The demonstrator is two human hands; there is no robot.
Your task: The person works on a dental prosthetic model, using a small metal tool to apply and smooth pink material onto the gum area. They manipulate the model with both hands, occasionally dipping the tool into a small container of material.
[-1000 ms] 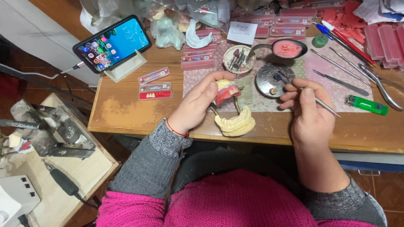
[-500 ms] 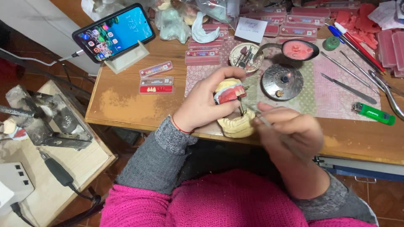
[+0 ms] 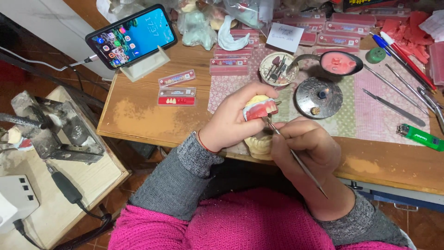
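1. The left hand (image 3: 231,122) is grasping a denture model (image 3: 260,107), pink wax with teeth on pale plaster, its grip wrapping around the model above the front edge of the wooden surface (image 3: 138,120).
2. The right hand (image 3: 305,148) is pinching a thin metal tool (image 3: 296,157), its tip touching the teeth.
3. A second plaster cast (image 3: 259,144) is lying just below, partly hidden by both hands.
4. A green lighter (image 3: 420,137) is lying well apart at the right.

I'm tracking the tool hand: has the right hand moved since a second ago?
Yes. The right hand has come away from the round metal dish toward the table's near edge, its thin tool now at the denture model.
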